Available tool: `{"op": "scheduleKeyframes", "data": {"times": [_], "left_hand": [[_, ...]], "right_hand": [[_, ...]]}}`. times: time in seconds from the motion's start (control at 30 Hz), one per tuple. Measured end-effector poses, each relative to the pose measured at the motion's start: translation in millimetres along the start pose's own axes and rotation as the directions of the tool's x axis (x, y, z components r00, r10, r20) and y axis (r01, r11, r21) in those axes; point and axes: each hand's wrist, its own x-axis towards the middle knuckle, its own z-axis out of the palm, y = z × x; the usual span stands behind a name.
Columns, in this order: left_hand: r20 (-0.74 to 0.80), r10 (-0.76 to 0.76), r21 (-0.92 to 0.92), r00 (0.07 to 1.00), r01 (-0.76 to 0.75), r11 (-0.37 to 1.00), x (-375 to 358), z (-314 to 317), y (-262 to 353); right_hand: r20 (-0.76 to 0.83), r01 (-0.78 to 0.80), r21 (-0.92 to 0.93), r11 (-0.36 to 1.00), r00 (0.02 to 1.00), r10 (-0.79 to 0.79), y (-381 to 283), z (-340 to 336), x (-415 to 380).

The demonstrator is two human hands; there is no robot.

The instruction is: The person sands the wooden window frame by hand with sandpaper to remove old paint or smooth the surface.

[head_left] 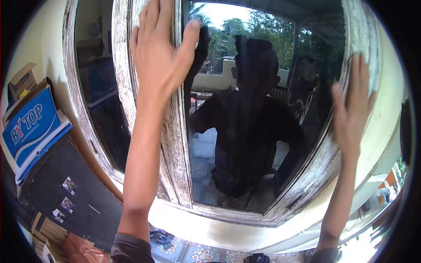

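Observation:
A weathered wooden window frame [175, 144] with worn, peeling paint holds a dark glass pane [307, 131] in front of me. My left hand [160, 55] lies open on the upper part of the left upright, fingers pointing up and the thumb out toward the glass. On the right-hand upright, my right hand [353, 105] rests with its fingers stretched upward and its thumb apart. Both palms face the wood and are hidden. A person's dark reflection, trees and a low wall show in the glass.
A second dark pane [98, 83] is at the left. Below it stands a black cabinet [83, 175] topped by a blue BY TOP box [30, 122], with cardboard [52, 230] at its foot. Dark cloth [161, 236] lies on the patterned tile floor [201, 253].

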Motion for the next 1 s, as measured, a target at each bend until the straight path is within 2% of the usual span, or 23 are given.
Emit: {"op": "scheduleKeyframes", "data": {"times": [0.07,0.13,0.2,0.23,0.27,0.33,0.43,0.47,0.53,0.63,0.67,0.73,0.8,0.87,0.93,0.97,1.0], "left_hand": [[0.074,-0.022,-0.014,0.997,0.023,1.000,-17,-3,3],[0.057,-0.120,0.047,0.991,0.118,0.992,-72,-14,22],[0.238,-0.248,0.046,0.939,0.244,0.969,-144,-43,44],[0.305,-0.281,0.054,0.910,0.277,0.959,-172,-54,51],[0.339,-0.271,0.070,0.901,0.263,0.962,-183,-57,48],[0.250,-0.236,0.065,0.939,0.227,0.972,-149,-46,41],[0.113,-0.130,0.011,0.985,0.130,0.992,-86,-19,16],[0.091,-0.110,0.006,0.990,0.110,0.994,-84,-18,15],[0.156,-0.181,0.048,0.971,0.176,0.983,-123,-31,27],[0.367,-0.325,0.082,0.872,0.318,0.945,-214,-73,56],[0.428,-0.366,0.126,0.826,0.347,0.929,-220,-82,66],[0.377,-0.285,0.068,0.881,0.281,0.957,-205,-72,57],[0.356,-0.235,0.088,0.904,0.218,0.972,-179,-63,48],[0.250,-0.128,0.055,0.960,0.118,0.991,-125,-40,27],[0.253,-0.147,0.054,0.956,0.137,0.989,-132,-41,31],[0.249,-0.145,0.042,0.958,0.139,0.989,-133,-41,32],[0.331,-0.228,0.062,0.915,0.220,0.973,-171,-54,46]], "right_hand": [[0.019,-0.020,0.073,0.997,1.000,0.018,-5,0,-9],[0.047,-0.075,0.121,0.990,0.996,0.069,-15,1,-49],[0.151,-0.122,0.119,0.985,0.983,0.104,-35,-10,-140],[0.222,-0.149,0.131,0.980,0.968,0.117,-42,-16,-167],[0.221,-0.145,0.138,0.980,0.969,0.112,-40,-14,-164],[0.206,-0.089,0.123,0.988,0.977,0.062,-33,-13,-151],[0.079,-0.028,0.077,0.997,0.997,0.022,-13,-2,-72],[0.100,-0.024,0.086,0.996,0.995,0.015,-14,-1,-78],[0.067,-0.075,0.149,0.986,0.996,0.066,-22,0,-100],[0.299,-0.159,0.100,0.982,0.946,0.123,-42,-22,-205],[0.280,-0.161,0.113,0.980,0.952,0.124,-41,-19,-204],[0.319,-0.134,0.105,0.985,0.943,0.094,-42,-25,-196],[0.221,-0.141,0.124,0.982,0.969,0.111,-33,-17,-154],[0.101,-0.084,0.124,0.989,0.992,0.071,-21,-8,-114],[0.061,-0.075,0.108,0.991,0.996,0.069,-22,-4,-97],[0.107,-0.110,0.143,0.984,0.990,0.095,-28,-7,-110],[0.145,-0.149,0.173,0.974,0.982,0.125,-36,-13,-135]]}}
